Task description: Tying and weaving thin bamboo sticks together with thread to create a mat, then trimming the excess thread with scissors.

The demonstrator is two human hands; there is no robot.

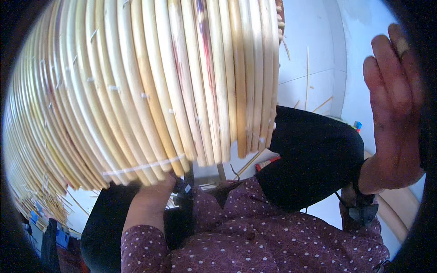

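A large curved panel of pale reed sticks [125,91], laid side by side and tied with bits of white thread, fills the upper left and middle. Some sticks carry reddish or dark streaks, and a white strand runs across several lower ends. My left hand [161,182] reaches up to the panel's lower edge; its fingers are hidden behind the sticks. Raised on the far right, apart from the panel, my right hand [395,91] is open with its fingers stretched upward and nothing seen in it.
My dark-trousered knee [318,154] stands right of the panel. Loose thin sticks [307,75] lie on the pale tiled floor [293,91]. A red object [268,162] rests near my lap. At the lower left are a bunch of thin sticks [48,207] and dark cloth [50,241].
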